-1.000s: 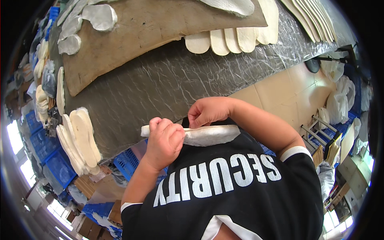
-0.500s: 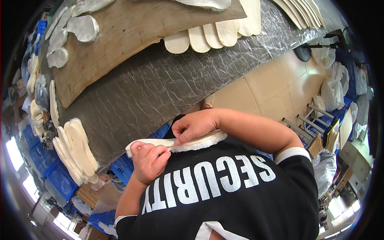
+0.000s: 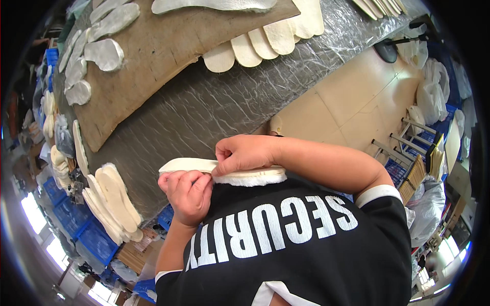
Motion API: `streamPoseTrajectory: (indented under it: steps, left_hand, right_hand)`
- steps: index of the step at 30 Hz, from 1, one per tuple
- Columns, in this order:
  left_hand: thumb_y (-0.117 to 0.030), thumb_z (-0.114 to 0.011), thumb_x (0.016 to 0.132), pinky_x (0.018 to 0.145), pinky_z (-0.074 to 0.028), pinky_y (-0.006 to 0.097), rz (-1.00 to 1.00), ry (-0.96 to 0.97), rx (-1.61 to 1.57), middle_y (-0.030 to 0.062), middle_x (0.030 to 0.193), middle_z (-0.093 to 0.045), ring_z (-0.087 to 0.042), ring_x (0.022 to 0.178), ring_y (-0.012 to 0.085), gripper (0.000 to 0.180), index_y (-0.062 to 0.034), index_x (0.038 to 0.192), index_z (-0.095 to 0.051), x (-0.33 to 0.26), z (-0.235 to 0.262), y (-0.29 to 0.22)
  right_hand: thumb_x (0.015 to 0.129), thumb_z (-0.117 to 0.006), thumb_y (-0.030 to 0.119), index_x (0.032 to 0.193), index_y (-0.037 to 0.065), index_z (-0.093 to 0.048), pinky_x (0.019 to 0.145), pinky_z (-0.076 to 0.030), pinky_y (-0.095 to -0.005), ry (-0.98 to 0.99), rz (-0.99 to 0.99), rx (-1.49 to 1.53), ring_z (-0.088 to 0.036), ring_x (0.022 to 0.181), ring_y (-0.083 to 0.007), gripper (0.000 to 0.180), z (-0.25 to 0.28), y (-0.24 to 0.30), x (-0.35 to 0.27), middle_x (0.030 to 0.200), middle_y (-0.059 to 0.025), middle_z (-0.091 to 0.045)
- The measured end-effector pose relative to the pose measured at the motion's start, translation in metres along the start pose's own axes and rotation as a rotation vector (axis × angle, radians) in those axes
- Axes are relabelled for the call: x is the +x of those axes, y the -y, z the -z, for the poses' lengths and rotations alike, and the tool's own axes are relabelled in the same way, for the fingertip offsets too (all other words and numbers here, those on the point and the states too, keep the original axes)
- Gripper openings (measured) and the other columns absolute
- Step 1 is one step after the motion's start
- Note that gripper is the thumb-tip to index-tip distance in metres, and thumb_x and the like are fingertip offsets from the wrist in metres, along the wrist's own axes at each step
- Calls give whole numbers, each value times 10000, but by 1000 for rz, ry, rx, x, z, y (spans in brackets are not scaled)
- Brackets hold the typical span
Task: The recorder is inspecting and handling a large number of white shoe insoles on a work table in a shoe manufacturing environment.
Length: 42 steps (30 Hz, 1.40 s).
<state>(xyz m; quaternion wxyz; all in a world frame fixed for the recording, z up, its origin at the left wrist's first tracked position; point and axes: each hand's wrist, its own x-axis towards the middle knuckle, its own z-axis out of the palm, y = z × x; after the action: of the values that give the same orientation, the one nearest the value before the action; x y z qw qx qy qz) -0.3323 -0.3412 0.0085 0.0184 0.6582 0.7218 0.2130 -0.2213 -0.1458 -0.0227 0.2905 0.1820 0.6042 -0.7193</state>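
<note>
A cream, fleece-lined insole (image 3: 249, 177) is held lengthwise in front of my chest, its white fluffy side facing down toward me. My left hand (image 3: 189, 194) is closed on its left part, fingers curled over the near edge. From above, my right hand (image 3: 246, 153) pinches the insole near its middle, thumb and fingertips pressed close to my left fingers. Whether the insole is one layer or a pair pressed together I cannot tell.
A table covered in clear plastic (image 3: 168, 122) stretches ahead, bearing a worn brown board (image 3: 153, 56). White insole pieces (image 3: 104, 54) lie on the board's left, and rounded cream insoles (image 3: 219, 57) poke out beneath it. Another insole stack (image 3: 113, 196) sits at the table's left end.
Both hands remain on the insole. My left fingers have shifted toward its near edge, and my right hand has moved slightly left, closer to them. The view has tilted a little.
</note>
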Motion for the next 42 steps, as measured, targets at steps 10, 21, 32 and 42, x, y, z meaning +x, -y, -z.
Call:
streamPoseTrajectory:
  steps: [10, 21, 32, 42]
  left_hand:
    - [-43, -698, 710, 890, -366, 429, -93, -70, 60, 15, 923, -631, -572, 883, 228, 188, -110, 856, -602, 13, 6, 5]
    - [-74, -676, 737, 920, -353, 434, -181, -101, 63, -20, 943, -662, -598, 852, 163, 138, -120, 861, -638, 1, 25, 6]
    - [-45, -699, 721, 931, -348, 456, -110, -173, 139, -9, 942, -660, -588, 872, 186, 158, -118, 843, -630, -2, 28, 12]
    - [-56, -653, 746, 896, -362, 444, -185, -19, 32, -21, 926, -661, -592, 820, 160, 121, -103, 856, -635, -3, 25, -3]
  right_hand:
    - [798, -655, 336, 1010, 43, -640, 575, -490, -308, 130, 14, 495, -606, 762, -165, 362, -2, -16, 20, 856, -88, -613]
    - [876, -698, 377, 842, 53, -607, 672, -443, -274, 68, 186, 73, -539, 741, -105, 339, -9, 11, -11, 797, -5, -607]
    - [772, -699, 674, 851, 57, -602, 628, -446, -299, 15, 287, 162, -558, 728, -151, 630, -2, 19, -26, 777, -49, -602]
    - [812, -620, 209, 810, 89, -601, 590, -437, -313, 62, 59, 248, -537, 685, -127, 122, -12, -5, -5, 718, -22, -567]
